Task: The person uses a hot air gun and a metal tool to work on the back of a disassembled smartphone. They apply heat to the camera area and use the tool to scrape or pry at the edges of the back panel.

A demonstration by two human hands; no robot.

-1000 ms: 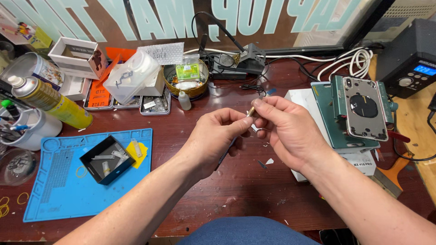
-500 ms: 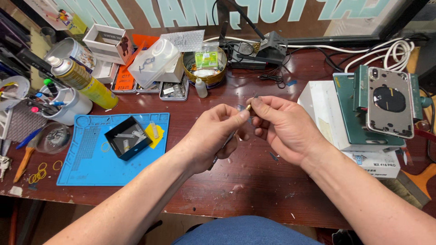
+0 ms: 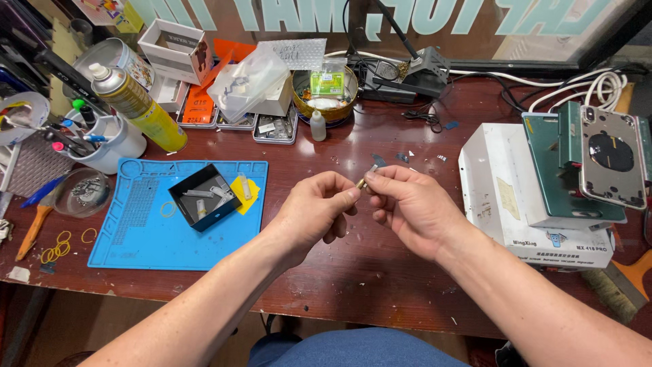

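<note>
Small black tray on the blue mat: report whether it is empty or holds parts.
Holds parts. The small black tray on the blue mat contains several pale, elongated pieces lying loose on its floor; what they are cannot be told.

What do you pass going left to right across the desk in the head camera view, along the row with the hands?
Orange-handled pliers → blue work mat → small black tray → left hand → right hand → white box → phone back housing.
</note>
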